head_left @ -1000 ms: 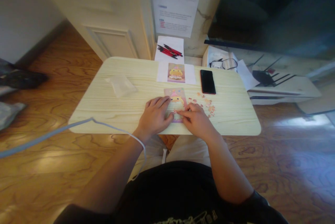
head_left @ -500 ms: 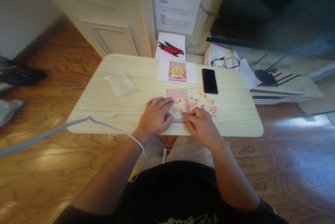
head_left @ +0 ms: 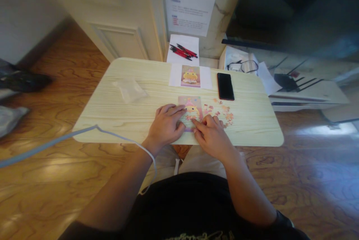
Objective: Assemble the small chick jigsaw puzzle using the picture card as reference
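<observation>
The partly assembled puzzle (head_left: 189, 100) lies flat on the bench (head_left: 98, 114), just in front of the person. The left hand (head_left: 168, 124) rests at its left side; its fingers are released, laid down on the puzzle's edge. The right hand (head_left: 211, 132) is at the lower part, with the index finger stretched onto the puzzle; I cannot tell if these fingers grasp a small piece. Loose pieces (head_left: 229, 117) are scattered to the right of the puzzle. Behind it lies a printed picture (head_left: 190, 76), and to the right of this picture, a black phone (head_left: 225, 86).
</observation>
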Action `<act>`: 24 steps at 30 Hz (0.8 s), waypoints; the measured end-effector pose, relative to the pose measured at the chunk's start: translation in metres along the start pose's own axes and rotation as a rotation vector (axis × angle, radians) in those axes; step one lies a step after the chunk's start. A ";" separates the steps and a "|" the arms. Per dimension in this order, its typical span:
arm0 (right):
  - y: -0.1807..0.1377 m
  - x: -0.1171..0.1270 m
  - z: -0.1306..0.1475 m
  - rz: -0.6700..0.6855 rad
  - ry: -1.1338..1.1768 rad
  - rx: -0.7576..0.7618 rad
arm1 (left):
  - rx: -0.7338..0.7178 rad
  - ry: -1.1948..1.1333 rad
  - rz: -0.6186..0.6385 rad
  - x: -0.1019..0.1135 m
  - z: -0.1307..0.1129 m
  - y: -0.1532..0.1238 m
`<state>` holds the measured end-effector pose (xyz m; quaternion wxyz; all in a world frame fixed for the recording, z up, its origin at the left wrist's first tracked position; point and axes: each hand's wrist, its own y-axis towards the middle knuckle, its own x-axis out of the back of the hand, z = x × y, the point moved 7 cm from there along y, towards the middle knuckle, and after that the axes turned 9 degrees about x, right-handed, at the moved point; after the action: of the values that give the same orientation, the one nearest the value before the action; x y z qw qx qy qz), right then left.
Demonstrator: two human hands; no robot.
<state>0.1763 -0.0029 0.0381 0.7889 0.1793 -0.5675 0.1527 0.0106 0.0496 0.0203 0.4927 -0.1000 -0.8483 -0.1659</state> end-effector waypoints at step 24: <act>0.003 0.002 0.002 -0.021 0.009 -0.002 | 0.000 0.024 0.006 0.000 -0.001 0.001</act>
<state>0.1740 -0.0014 0.0411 0.7933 0.1837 -0.5621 0.1445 0.0116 0.0498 0.0207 0.5033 -0.1006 -0.8421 -0.1653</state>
